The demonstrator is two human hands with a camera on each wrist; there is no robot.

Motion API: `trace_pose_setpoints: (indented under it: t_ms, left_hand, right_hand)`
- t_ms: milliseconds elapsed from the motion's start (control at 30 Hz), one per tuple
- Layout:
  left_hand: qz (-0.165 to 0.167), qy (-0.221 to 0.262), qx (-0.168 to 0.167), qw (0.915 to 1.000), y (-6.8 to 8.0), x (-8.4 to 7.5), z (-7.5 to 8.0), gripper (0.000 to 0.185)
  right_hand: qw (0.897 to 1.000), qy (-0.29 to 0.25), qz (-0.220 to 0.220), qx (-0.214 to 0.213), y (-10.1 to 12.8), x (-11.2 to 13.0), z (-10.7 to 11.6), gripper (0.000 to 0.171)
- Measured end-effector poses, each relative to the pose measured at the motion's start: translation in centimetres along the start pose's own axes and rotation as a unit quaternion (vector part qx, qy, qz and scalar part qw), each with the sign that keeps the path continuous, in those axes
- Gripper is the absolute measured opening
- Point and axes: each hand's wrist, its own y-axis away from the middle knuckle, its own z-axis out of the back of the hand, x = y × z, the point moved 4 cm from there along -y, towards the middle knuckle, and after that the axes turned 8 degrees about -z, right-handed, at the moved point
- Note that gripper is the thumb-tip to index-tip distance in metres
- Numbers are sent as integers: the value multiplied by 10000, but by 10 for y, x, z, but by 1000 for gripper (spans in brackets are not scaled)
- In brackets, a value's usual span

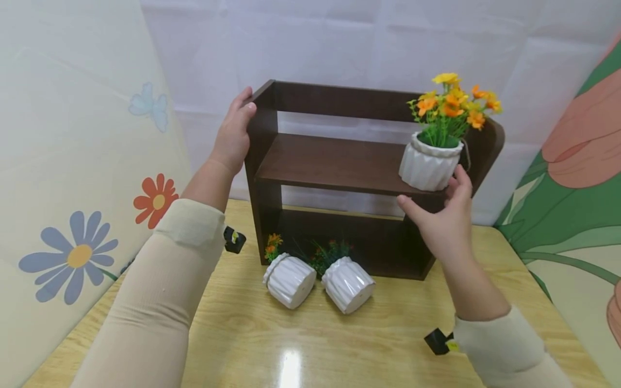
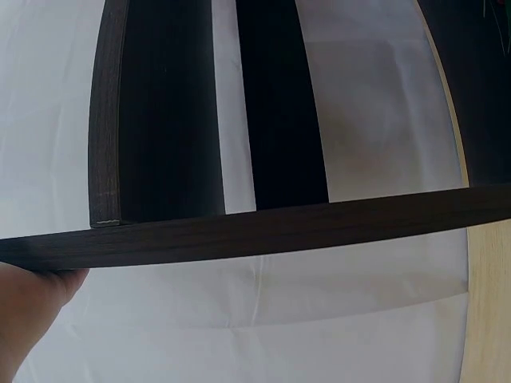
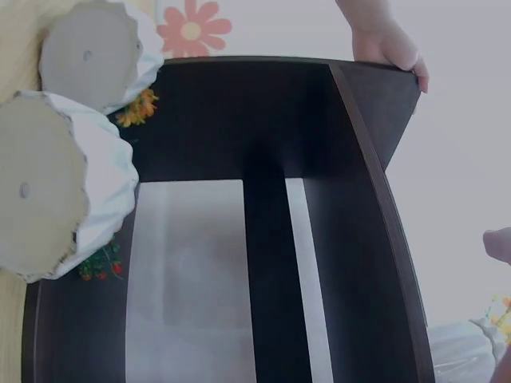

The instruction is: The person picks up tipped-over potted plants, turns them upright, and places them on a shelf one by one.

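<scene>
A dark brown two-tier shelf (image 1: pixel 335 161) stands upright on the table. My left hand (image 1: pixel 233 137) grips the upper part of its left side panel; the left wrist view shows part of that hand against the panel's edge (image 2: pixel 263 234). At the right end of the upper tier stands a white ribbed pot (image 1: pixel 427 164) with yellow and orange artificial flowers (image 1: pixel 453 105). Just below and right of this pot is my right hand (image 1: pixel 448 226), thumb and fingers spread. The fingertips are close to the pot's lower right; whether they touch it I cannot tell.
Two more white pots lie tipped at the shelf's foot, a left one (image 1: pixel 290 281) and a right one (image 1: pixel 348 284), their plants towards the lower tier. Flower-printed cloths flank the wooden table (image 1: pixel 233 334), and a white cloth (image 1: pixel 320 43) hangs behind.
</scene>
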Motion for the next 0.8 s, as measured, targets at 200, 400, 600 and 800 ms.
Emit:
trace_pose_setpoints:
  t_ms: [200, 400, 600, 800]
  left_hand:
    - [3, 73, 4, 10000, 0, 0, 0, 53]
    - [3, 66, 16, 10000, 1, 0, 0, 53]
    - [23, 62, 4, 10000, 1, 0, 0, 53]
    - [-4, 48, 2, 10000, 0, 0, 0, 53]
  right_hand:
    - [9990, 222, -71, 371, 11, -4, -7, 111]
    - [9971, 422, -77, 627, 21, -9, -17, 112]
    - [9930, 692, -1, 955, 30, -18, -31, 114]
    - [9848, 1031, -50, 1398, 38, -32, -46, 115]
